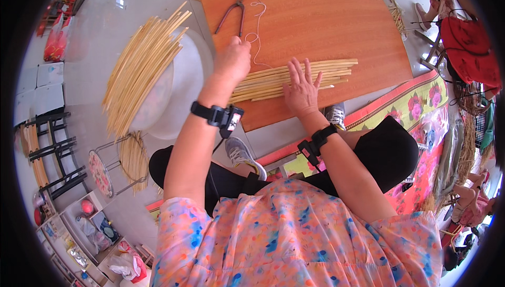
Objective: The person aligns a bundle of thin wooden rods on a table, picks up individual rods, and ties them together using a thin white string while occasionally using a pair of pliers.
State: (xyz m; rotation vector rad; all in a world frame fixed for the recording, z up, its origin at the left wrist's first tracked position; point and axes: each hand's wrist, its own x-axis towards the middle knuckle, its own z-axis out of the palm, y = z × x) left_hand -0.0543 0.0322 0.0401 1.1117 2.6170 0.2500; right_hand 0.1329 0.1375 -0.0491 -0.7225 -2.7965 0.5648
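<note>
- Right hand (303, 88): fingers extended and spread, palm down, resting across the pale sticks (336, 70).
- Left hand (234, 60): fingers curled, near the sticks' left end; whether it grasps anything cannot be told.
- White string (258, 37): curving beyond the left hand.
- Pliers (242, 18): beyond the left hand, handles toward it.
- Wooden tabletop (315, 13): beneath the sticks.
</note>
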